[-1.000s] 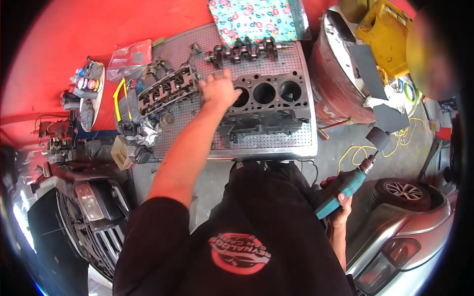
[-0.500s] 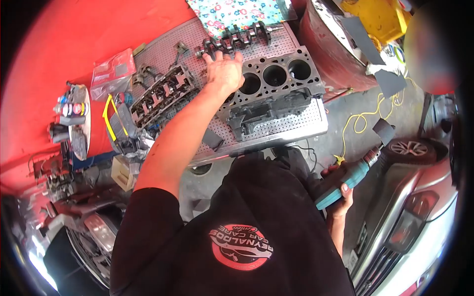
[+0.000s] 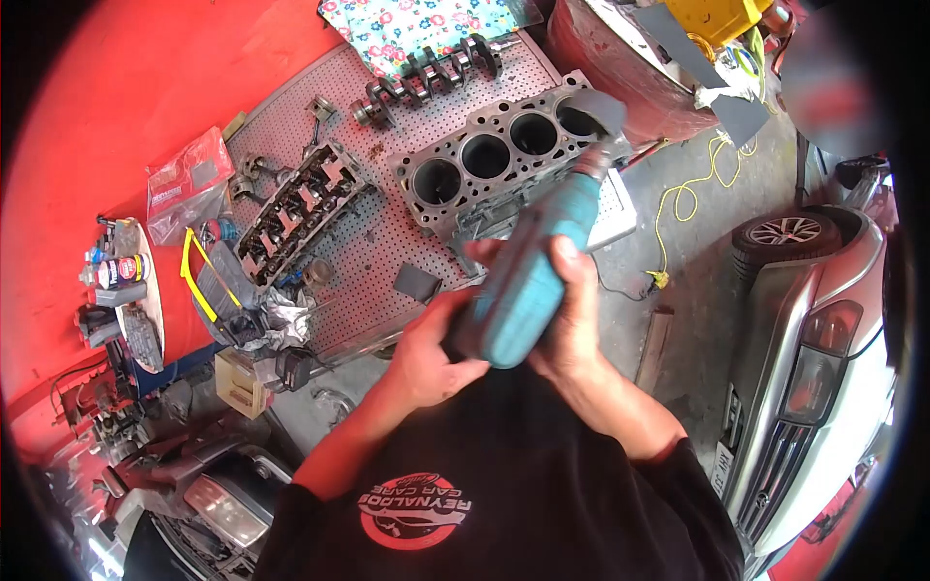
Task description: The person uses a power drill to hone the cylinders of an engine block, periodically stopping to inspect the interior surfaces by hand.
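Note:
Both hands are closed around a teal power drill [image 3: 533, 290], held in front of my chest and pointing up and to the right. My right hand [image 3: 578, 315] wraps its right side, thumb along the body. My left hand [image 3: 426, 353] grips the rear left part, where some fingers are hidden. At the chuck, a dark grey sheet [image 3: 599, 111] overlaps the rightmost bore of the engine block [image 3: 455, 215]. That block lies on the perforated metal table, its cylinder bores facing up.
Behind the block lies a crankshaft [image 3: 426, 82] beside a flowered cloth [image 3: 407, 24]. A cylinder head [image 3: 300, 213] and a dark square sheet [image 3: 417, 282] lie on the table [image 3: 363, 315]. A red drum [image 3: 601, 58] stands at back right, a car [image 3: 775, 387] at right.
My left hand has left the crankshaft area and come back to the drill. My right hand has brought the drill from the right side to the middle, in front of the block.

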Tool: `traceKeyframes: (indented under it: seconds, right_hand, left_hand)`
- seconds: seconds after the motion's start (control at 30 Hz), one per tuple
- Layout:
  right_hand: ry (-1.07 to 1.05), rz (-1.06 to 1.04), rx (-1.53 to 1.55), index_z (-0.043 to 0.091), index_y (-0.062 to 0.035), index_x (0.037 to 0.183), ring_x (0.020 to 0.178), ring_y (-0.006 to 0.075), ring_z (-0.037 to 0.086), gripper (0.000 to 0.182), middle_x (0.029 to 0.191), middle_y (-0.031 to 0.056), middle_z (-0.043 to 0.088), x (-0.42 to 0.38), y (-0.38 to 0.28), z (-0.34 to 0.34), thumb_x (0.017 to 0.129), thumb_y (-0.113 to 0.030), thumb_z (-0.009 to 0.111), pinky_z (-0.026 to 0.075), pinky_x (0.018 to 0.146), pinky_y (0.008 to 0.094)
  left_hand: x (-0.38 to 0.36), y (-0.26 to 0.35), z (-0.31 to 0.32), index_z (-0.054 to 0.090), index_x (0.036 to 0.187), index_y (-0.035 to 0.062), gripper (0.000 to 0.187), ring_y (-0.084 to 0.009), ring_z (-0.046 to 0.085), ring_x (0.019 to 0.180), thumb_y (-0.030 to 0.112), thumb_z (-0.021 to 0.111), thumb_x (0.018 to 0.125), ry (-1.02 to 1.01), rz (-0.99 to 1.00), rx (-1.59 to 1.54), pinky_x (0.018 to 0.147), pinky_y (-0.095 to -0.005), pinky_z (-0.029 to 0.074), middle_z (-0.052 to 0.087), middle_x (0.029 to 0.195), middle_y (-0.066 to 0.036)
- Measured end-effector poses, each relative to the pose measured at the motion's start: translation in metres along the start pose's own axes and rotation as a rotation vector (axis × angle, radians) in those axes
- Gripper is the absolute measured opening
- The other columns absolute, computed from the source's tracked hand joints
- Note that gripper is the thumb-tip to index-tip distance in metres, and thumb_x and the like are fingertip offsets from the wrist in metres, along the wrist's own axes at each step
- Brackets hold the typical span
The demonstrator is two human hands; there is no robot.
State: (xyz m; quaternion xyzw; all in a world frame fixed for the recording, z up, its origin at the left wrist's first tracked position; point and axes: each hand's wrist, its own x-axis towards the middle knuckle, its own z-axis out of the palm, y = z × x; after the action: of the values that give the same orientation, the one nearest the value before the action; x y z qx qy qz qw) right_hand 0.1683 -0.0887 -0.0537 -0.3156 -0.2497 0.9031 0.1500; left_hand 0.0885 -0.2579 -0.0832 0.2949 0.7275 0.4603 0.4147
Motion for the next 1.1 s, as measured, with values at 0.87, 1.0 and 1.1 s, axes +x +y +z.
traceKeyframes:
  seconds: [0.87, 1.0, 1.1]
  right_hand:
    - [-0.850, -0.973, -1.096, 0.056, -0.0073, 0.134, 0.116, 0.0348, 0.058, 0.060, 0.121, 0.0137, 0.059, 0.112, 0.012, 0.039, 0.075, -0.006, 0.070, 0.041, 0.113, 0.0580]
    - [-0.781, -0.935, -1.066, 0.058, -0.0068, 0.131, 0.115, 0.0356, 0.058, 0.063, 0.120, 0.0135, 0.059, 0.124, 0.017, 0.045, 0.070, -0.005, 0.073, 0.041, 0.114, 0.0569]
    - [-0.726, -0.950, -1.061, 0.058, -0.0064, 0.131, 0.115, 0.0363, 0.057, 0.064, 0.122, 0.0141, 0.058, 0.132, 0.015, 0.053, 0.068, -0.004, 0.074, 0.040, 0.114, 0.0569]
  left_hand:
    - [-0.016, 0.130, -0.043, 0.068, 0.112, -0.0056, 0.041, -0.0145, 0.064, 0.078, 0.003, 0.069, 0.072, 0.496, -0.583, -0.251, 0.071, -0.0287, 0.052, 0.070, 0.091, -0.008]
    - [0.001, 0.136, -0.068, 0.067, 0.102, -0.0011, 0.027, -0.0135, 0.062, 0.078, 0.004, 0.070, 0.076, 0.412, -0.686, -0.189, 0.074, -0.0299, 0.052, 0.068, 0.087, -0.004]
    - [0.017, 0.142, -0.082, 0.066, 0.092, 0.0005, 0.016, -0.0119, 0.060, 0.077, 0.002, 0.069, 0.077, 0.388, -0.726, -0.118, 0.071, -0.0296, 0.050, 0.066, 0.083, -0.002]
